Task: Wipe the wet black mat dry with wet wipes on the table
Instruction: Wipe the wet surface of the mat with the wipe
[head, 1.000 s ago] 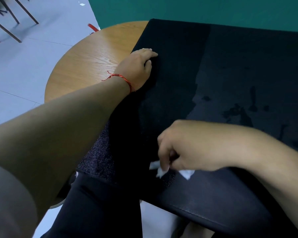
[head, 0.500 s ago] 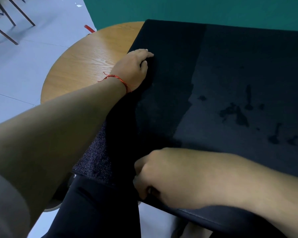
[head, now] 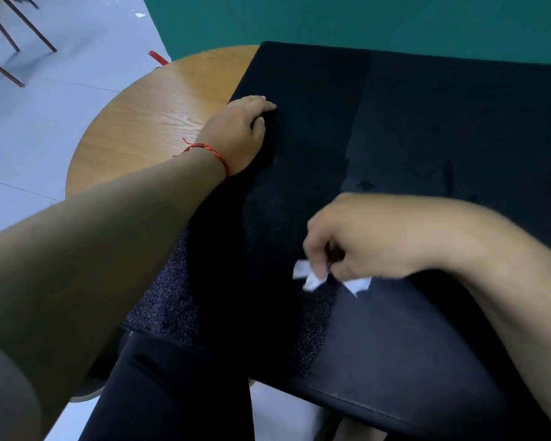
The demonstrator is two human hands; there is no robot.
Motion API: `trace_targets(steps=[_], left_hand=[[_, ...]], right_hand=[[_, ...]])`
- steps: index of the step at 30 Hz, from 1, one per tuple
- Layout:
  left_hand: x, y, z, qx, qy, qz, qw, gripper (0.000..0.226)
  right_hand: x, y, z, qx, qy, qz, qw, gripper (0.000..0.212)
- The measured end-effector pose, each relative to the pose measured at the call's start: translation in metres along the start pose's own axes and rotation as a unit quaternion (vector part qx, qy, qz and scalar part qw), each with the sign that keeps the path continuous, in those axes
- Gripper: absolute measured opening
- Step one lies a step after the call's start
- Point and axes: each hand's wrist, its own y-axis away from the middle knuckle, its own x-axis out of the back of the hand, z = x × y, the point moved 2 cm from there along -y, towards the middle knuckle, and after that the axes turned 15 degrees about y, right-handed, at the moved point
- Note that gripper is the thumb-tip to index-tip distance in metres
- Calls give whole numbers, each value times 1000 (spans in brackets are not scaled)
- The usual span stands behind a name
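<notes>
I see the black mat [head: 395, 122] spread flat over the round worktop [head: 159, 122], its near edge hanging off the front. Darker wet blotches mark its right part (the left looks more even). The white wipe [head: 310, 276], crumpled, touches the mat near that edge, pinched in the right hand [head: 363, 237].

A plain indoor room here, perhaps a studio. There's a green wall [head: 331, 17], pale tiled floor [head: 45, 122], chair legs [head: 45, 40], a round wooden tabletop [head: 147, 122].

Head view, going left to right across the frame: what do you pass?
Chair legs → wooden table → left hand resting on the black mat → white wipe, pinched in the right hand.
</notes>
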Motion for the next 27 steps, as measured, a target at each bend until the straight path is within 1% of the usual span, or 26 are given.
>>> trace_targets(steps=[3, 6, 10, 14, 16, 18, 19, 21, 23, 25, 27], left_hand=[[0, 0, 1, -5, -1, -1, 1000, 45], [0, -1, 0, -11, -2, 0, 1000, 44], [0, -3, -2, -10, -3, 1, 1000, 44], [-1, -3, -5, -6, 1, -1, 1000, 44], [-1, -5, -7, -6, 2, -3, 1000, 44], [-2, -6, -8, -11, 4, -4, 1000, 44], [-2, -7, -8, -13, 5, -2, 1000, 44], [-3, -6, -10, -12, 8, 0, 1000, 44], [-3, -6, -11, -12, 8, 1, 1000, 44], [-3, -7, -11, -12, 7, 3, 1000, 44], [-4, -7, -11, -13, 8, 5, 1000, 44]], right_hand=[[12, 2, 36, -51, -40, 92, 994, 20], [8, -1, 49, -55, -79, 130, 987, 19], [5, -5, 51, -50, -78, 137, 986, 22], [1, -15, 21, 6, -51, 144, 988, 24], [-2, -17, 6, 39, -61, 132, 989, 29], [-4, -17, 2, 61, -63, 118, 989, 33], [-3, -16, 6, 58, -64, 114, 990, 33], [-1, -13, 25, 25, -67, 120, 990, 31], [3, -12, 53, -28, -64, 161, 984, 28], [4, -13, 81, -81, -70, 234, 966, 30], [2, -16, 102, -122, -70, 314, 939, 33]])
